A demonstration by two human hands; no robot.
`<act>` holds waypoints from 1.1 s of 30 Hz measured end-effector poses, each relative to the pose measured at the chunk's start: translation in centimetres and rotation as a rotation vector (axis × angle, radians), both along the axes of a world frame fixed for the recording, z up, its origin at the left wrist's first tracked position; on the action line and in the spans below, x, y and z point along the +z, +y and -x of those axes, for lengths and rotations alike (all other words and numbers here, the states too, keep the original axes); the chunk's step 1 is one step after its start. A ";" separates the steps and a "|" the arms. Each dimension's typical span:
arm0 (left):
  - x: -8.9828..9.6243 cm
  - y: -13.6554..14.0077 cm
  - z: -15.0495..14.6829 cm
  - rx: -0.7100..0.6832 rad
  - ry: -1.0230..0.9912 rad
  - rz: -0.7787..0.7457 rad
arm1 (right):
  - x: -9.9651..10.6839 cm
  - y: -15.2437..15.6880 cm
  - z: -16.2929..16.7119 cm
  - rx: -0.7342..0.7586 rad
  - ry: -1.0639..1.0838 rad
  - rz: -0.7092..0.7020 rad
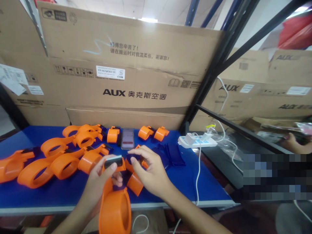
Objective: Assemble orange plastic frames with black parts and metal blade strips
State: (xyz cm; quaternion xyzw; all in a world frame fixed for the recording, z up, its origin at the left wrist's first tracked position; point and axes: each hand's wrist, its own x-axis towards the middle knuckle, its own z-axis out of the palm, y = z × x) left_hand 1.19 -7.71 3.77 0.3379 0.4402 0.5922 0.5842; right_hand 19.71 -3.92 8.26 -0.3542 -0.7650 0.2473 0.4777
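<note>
My left hand point(96, 177) is closed around the handle end of an orange tape dispenser point(114, 211), whose wide ring hangs down past the table's front edge. On its upper end are a black pad point(113, 162) and a pale toothed blade point(114, 157), with my left thumb pressing on the black part. Just to the right, my right hand point(152, 169) pinches a small dark blue piece point(133, 156) between thumb and fingertips, close to the blade. Behind and below the right hand lies another orange tape dispenser point(135, 184), partly covered by the fingers.
Several orange tape dispensers point(64, 164) cover the left of the blue table point(80, 191). A phone point(127, 138) stands at the back. Dark blue flat pieces point(175, 155) lie right, near a white power strip point(197, 141) with cables. Cardboard point(136, 78) walls the back. Another person's hand point(296, 144) shows far right.
</note>
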 end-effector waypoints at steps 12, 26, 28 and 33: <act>-0.2 0.3 -0.4 -0.013 0.030 -0.057 | -1.6 -1.5 1.2 -0.002 0.080 0.006; 0.6 0.3 -1.0 0.065 -0.037 -0.010 | -3.3 -2.0 0.9 0.017 -0.010 -0.214; 0.5 0.4 -1.1 0.057 -0.047 0.013 | -3.7 -1.9 0.8 0.004 -0.051 -0.251; 0.2 0.7 -1.3 0.060 -0.097 0.033 | -3.8 -2.2 0.6 -0.002 -0.181 -0.252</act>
